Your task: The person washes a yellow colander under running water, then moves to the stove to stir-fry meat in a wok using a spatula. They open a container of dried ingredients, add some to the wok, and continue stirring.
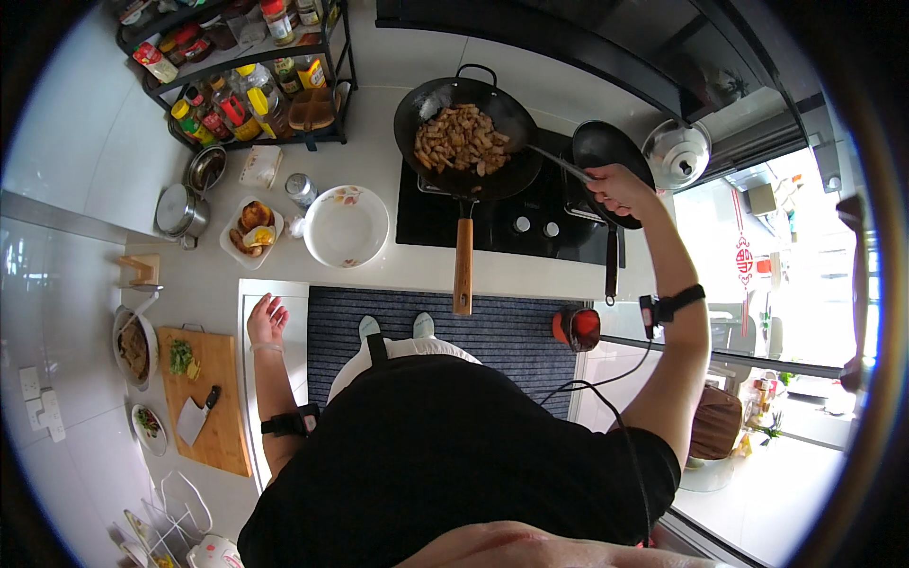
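My right hand (619,190) is closed round the handle of a metal cooking utensil (561,162), whose far end reaches into the right side of a black wok (522,167). Browned meat pieces (461,138) lie in the wok, which sits on the left burner of a black glass hob (490,231). The wok's wooden handle (463,266) points towards me. My left hand (268,321) hangs with its fingers apart and holds nothing, near the counter's edge. Beyond it stands a white floral bowl (346,227), with no food visible inside.
A small black frying pan (603,153) is on the hob's right side. A glass lid (677,155) stands behind it. Left are a dish of cooked food (252,231), a spice rack (234,67), and a cutting board (220,348) with a cleaver (194,420) and chopped greens (180,356).
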### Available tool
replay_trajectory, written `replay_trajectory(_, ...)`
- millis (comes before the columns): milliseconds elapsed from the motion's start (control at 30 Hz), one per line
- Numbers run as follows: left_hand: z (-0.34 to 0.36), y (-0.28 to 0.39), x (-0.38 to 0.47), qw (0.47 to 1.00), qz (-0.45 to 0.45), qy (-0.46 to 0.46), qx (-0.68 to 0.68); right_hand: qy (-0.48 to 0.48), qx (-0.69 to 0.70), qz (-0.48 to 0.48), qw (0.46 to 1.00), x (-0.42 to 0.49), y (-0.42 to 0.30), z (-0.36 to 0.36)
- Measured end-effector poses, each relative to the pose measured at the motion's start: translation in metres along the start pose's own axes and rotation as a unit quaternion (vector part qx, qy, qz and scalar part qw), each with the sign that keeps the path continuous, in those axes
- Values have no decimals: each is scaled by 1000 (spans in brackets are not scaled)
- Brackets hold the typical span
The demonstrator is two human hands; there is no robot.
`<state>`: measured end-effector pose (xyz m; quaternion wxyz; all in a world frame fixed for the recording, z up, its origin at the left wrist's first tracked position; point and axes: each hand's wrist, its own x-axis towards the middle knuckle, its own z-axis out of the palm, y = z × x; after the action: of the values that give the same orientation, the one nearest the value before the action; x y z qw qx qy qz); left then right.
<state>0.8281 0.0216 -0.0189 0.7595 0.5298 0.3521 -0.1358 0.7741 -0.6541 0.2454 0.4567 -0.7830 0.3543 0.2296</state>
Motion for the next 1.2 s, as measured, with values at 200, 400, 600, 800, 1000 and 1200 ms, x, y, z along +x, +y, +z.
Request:
replay_trajectory(200,-6,-1,-9,1000,-1,10,-7,-59,35,-126,990,72,30,53)
replay_trajectory(400,-10,5,-11,1000,4,26,-2,87,-283,-334,895,38,31,91)
replay_trajectory(600,11,7,4,1000,2,-5,-6,148,-548,-320,759,-45,19,121)
replay_trajectory(800,32,11,18,1000,-5,-20,10,152,-473,-317,808,-107,17,110)
replay_trajectory(1000,37,10,28,1000,-17,-22,13,107,-520,-271,803,-84,19,126)
replay_trajectory(1200,29,9,25,999,-17,-32,0,172,-592,-175,768,-36,5,162)
